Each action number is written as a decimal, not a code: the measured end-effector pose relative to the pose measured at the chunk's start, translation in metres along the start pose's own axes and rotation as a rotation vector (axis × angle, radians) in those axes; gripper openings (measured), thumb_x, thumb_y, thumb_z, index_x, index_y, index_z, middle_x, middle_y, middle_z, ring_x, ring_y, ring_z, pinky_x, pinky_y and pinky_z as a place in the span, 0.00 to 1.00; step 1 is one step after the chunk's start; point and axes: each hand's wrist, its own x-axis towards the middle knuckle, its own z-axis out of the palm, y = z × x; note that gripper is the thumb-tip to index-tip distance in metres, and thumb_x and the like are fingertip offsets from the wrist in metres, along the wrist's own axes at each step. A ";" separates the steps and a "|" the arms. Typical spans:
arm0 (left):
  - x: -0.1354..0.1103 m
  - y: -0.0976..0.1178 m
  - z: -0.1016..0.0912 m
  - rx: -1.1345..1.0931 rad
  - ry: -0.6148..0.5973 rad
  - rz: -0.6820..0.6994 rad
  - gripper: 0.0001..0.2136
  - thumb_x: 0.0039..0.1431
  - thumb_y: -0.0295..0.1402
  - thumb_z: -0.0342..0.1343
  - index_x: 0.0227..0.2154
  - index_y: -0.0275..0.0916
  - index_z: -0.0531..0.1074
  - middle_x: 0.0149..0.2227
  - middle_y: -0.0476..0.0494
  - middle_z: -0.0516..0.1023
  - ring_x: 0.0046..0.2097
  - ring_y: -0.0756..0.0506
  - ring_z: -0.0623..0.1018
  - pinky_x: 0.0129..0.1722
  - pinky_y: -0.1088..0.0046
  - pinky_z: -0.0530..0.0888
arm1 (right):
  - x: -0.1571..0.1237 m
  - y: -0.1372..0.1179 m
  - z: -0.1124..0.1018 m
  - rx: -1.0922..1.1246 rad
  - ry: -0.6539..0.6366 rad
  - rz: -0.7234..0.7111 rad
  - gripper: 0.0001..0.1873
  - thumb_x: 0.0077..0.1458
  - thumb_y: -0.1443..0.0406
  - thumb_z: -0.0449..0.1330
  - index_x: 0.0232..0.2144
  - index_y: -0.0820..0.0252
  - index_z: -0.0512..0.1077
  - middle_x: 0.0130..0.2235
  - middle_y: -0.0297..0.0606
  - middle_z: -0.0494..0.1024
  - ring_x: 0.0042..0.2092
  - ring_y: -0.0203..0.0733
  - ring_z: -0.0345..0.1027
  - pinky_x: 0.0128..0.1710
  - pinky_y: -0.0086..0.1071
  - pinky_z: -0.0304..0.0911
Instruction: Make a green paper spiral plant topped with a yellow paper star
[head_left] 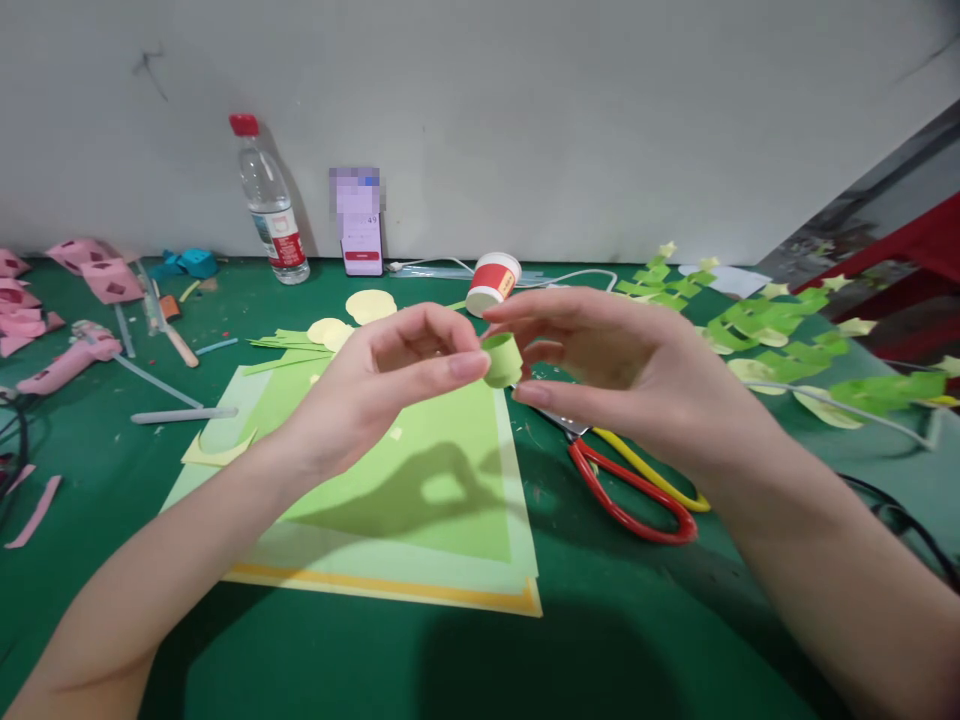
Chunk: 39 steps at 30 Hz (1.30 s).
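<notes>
A small rolled ring of light green paper (503, 361) is pinched between the thumb and fingers of my left hand (405, 365). Around its right side curve the fingers of my right hand (622, 350), spread apart with the thumb below; whether a fingertip touches the ring I cannot tell. Beneath both hands lies a stack of green paper sheets (450, 500) with a yellow edge showing at the front. Scissors (630, 490) with one red and one yellow handle rest right of the stack, their blades partly hidden by my right hand.
Green paper strips (289, 345) and pale yellow paper circles (371, 306) lie behind the stack. A water bottle (271, 205), a phone (361, 225) and a paper cup (493, 284) stand along the wall. Pink paper pieces (112, 275) and a hot glue gun (71, 362) are left; green paper garlands (780, 320) right.
</notes>
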 end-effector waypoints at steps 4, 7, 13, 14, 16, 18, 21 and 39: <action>0.002 -0.001 0.001 -0.099 0.004 -0.098 0.05 0.50 0.32 0.62 0.24 0.39 0.72 0.26 0.54 0.68 0.32 0.55 0.68 0.34 0.78 0.64 | 0.000 0.000 0.001 -0.005 0.012 0.006 0.09 0.48 0.68 0.63 0.35 0.53 0.74 0.36 0.30 0.75 0.36 0.31 0.68 0.38 0.27 0.68; 0.001 -0.002 0.002 -0.122 -0.003 -0.102 0.04 0.51 0.32 0.60 0.25 0.38 0.72 0.27 0.54 0.67 0.32 0.55 0.67 0.34 0.79 0.64 | 0.001 0.001 0.002 0.012 0.019 0.003 0.07 0.48 0.69 0.63 0.33 0.54 0.74 0.35 0.30 0.75 0.37 0.32 0.68 0.38 0.28 0.68; 0.001 -0.004 0.003 -0.166 -0.001 -0.134 0.04 0.54 0.32 0.58 0.26 0.38 0.72 0.27 0.53 0.66 0.31 0.55 0.67 0.35 0.79 0.65 | 0.001 -0.002 0.005 0.042 0.005 -0.010 0.10 0.48 0.68 0.63 0.36 0.54 0.73 0.38 0.32 0.76 0.39 0.34 0.70 0.39 0.29 0.69; 0.001 -0.004 0.003 -0.160 0.002 -0.129 0.05 0.54 0.33 0.58 0.26 0.38 0.72 0.27 0.53 0.66 0.31 0.55 0.67 0.34 0.79 0.65 | 0.001 -0.003 0.005 0.035 0.005 -0.002 0.08 0.48 0.68 0.62 0.34 0.55 0.74 0.37 0.33 0.76 0.38 0.34 0.70 0.38 0.30 0.69; 0.003 -0.005 0.004 -0.132 0.009 -0.097 0.07 0.50 0.36 0.61 0.27 0.39 0.72 0.27 0.52 0.66 0.30 0.55 0.67 0.33 0.78 0.66 | 0.001 -0.003 0.005 0.029 0.020 0.015 0.04 0.48 0.67 0.63 0.30 0.56 0.74 0.34 0.33 0.76 0.37 0.34 0.70 0.38 0.30 0.68; 0.004 -0.006 0.004 -0.089 0.013 -0.068 0.11 0.44 0.39 0.65 0.28 0.40 0.72 0.26 0.52 0.66 0.29 0.54 0.67 0.31 0.78 0.67 | 0.001 -0.004 0.005 0.036 0.049 0.030 0.03 0.46 0.66 0.64 0.28 0.56 0.74 0.32 0.32 0.75 0.35 0.34 0.69 0.36 0.30 0.68; 0.002 -0.008 0.005 -0.037 0.037 -0.053 0.12 0.41 0.35 0.67 0.28 0.41 0.71 0.25 0.53 0.65 0.28 0.54 0.66 0.29 0.77 0.67 | 0.001 -0.003 0.006 0.026 0.098 0.076 0.05 0.43 0.63 0.66 0.25 0.56 0.74 0.29 0.32 0.74 0.32 0.34 0.67 0.34 0.30 0.68; 0.001 -0.010 0.008 -0.182 0.114 -0.219 0.12 0.36 0.36 0.69 0.22 0.39 0.73 0.25 0.52 0.72 0.30 0.53 0.72 0.37 0.73 0.70 | -0.004 0.004 0.010 -0.320 0.242 -0.417 0.16 0.43 0.68 0.66 0.37 0.48 0.72 0.36 0.33 0.72 0.34 0.37 0.65 0.33 0.35 0.65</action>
